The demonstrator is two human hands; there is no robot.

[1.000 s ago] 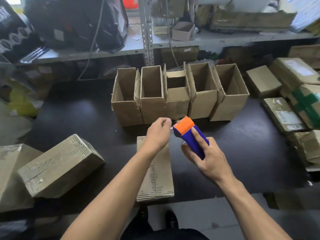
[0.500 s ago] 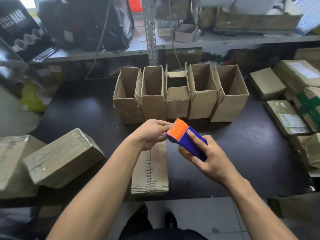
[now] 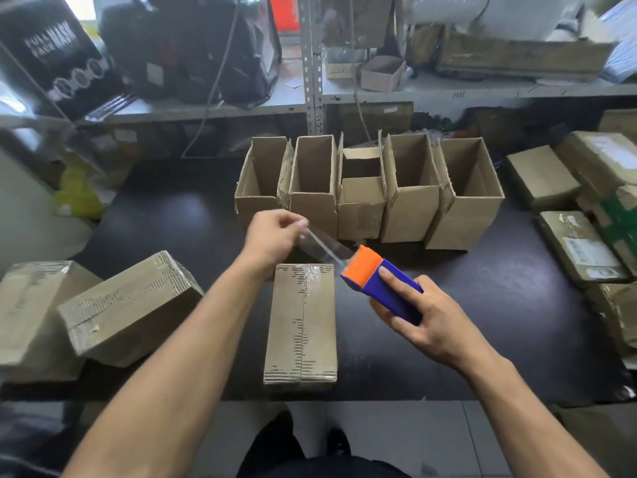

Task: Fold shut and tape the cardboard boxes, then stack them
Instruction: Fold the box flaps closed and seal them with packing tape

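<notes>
Stretching clear tape (image 3: 325, 248) from the dispenser (image 3: 377, 282) above a folded box (image 3: 301, 322) at the table's near edge (image 3: 413, 396).
Left hand (image 3: 272, 238) pinches the tape end; right hand (image 3: 425, 320) grips the blue-orange dispenser. Bare dark tabletop lies either side of the box; five open boxes (image 3: 368, 191) line up behind. A black package (image 3: 58, 60) reads "MASK".

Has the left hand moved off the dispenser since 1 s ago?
Yes. The left hand has pulled leftward from the tape dispenser, drawing clear tape out between them, in front of the row of open boxes.
</notes>
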